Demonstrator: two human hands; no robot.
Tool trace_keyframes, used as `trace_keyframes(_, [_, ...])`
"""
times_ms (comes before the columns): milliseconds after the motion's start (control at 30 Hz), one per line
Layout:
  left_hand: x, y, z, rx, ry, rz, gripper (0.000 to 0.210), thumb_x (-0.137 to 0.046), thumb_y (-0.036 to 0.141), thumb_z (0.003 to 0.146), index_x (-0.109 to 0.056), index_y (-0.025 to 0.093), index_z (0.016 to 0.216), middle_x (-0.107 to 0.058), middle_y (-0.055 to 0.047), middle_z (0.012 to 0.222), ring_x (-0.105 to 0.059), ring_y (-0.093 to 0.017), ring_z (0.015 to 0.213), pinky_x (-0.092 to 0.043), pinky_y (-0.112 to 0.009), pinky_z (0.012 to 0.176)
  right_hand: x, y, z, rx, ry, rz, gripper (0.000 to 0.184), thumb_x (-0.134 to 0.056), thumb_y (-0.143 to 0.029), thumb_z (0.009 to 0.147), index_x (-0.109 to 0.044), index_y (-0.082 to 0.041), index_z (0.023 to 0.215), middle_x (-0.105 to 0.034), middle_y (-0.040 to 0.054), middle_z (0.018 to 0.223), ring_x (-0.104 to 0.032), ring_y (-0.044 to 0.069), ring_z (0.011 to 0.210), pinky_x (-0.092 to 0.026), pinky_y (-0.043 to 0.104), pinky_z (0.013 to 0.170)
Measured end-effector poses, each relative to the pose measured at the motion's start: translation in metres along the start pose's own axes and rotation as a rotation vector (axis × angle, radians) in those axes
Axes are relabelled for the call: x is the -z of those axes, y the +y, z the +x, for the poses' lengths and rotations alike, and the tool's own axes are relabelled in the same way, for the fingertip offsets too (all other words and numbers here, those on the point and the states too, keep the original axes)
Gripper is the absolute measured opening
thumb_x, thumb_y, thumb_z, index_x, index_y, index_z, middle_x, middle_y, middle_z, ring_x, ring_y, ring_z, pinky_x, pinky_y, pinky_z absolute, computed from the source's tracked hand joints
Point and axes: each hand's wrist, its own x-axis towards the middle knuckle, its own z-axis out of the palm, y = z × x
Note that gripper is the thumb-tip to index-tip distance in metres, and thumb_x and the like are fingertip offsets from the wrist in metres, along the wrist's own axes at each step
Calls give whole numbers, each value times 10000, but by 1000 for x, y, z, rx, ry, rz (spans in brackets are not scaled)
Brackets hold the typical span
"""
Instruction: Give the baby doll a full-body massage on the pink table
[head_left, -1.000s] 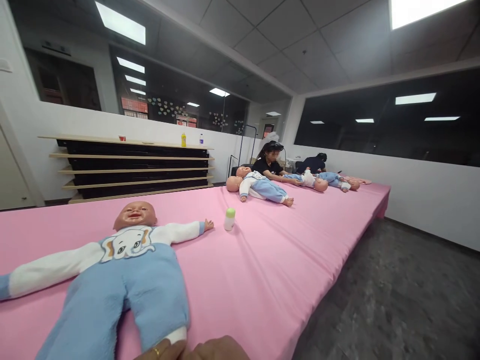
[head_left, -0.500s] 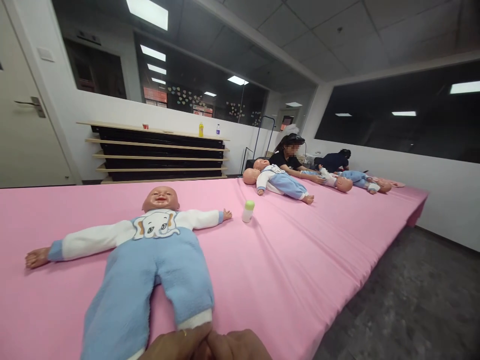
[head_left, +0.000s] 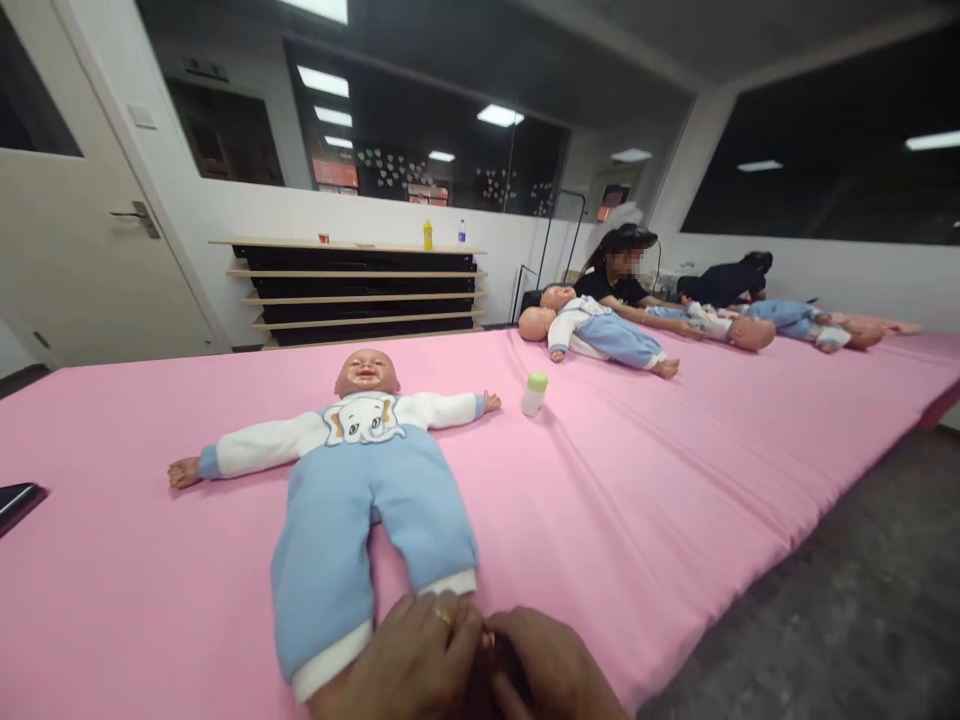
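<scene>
- Doll (head_left: 360, 470): supine on pink mat (head_left: 675, 470), cuffed leg end touching the fingertips.
- Left hand (head_left: 409, 665), right hand (head_left: 551, 670): fingers curled together over a hidden foot (grip unclear).
- Bottle (head_left: 534, 394): upright, well beyond the fingers.

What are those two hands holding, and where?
Both the left hand and right hand close around the baby doll at one foot, which they hide.

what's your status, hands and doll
Left hand and right hand closed together around the doll's right foot. Doll flat on its back on pink mat. Bottle stands apart.
</scene>
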Motion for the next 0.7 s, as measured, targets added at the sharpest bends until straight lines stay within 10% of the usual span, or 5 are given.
trace_keyframes(233, [18,13,-5,162,-106,-389,160,-407,211,921,-564,216,893,-628,-27,877,-570,-150,768,-434,-276,714,7,-16,8,-140,-113,15,95,-422,-154,838,-486,-177,772,-556,25,703,-478,140,601,-324,256,552])
trace_keyframes(700, [28,13,-5,46,-96,-333,228,-347,224,949,-471,183,762,-540,-6,687,-476,-123,598,-330,-264,569,17,-10,12,32,-265,-92,246,-350,-122,937,-474,-158,729,-467,-3,645,-382,102,558,-232,262,535])
